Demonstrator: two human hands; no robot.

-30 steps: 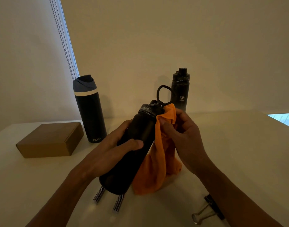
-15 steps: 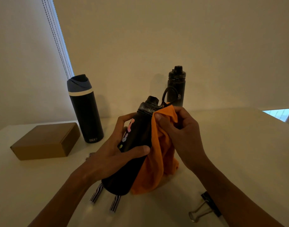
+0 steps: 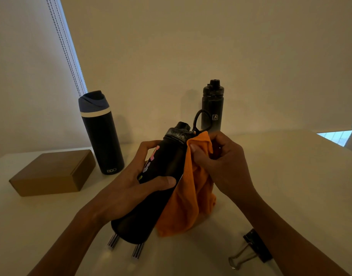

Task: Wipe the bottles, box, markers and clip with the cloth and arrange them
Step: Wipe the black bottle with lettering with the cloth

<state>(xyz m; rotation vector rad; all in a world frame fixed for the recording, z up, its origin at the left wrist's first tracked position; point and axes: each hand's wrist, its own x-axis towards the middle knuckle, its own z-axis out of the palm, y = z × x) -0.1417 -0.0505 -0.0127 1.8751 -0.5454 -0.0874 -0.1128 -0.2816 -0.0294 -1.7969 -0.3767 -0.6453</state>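
Bottle, cloth above table middle

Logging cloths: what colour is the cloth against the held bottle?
Orange cloth, clearest in the head view.

I see a pale table set against a plain cream wall. At left hangs a blind with beaded cords; at far right, a bright window. Light is dim.

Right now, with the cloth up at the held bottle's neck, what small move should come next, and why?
Probably slide the cloth down the bottle: the right hand presses it just under the cap while the left hand grips the middle, and the rest hangs loose.
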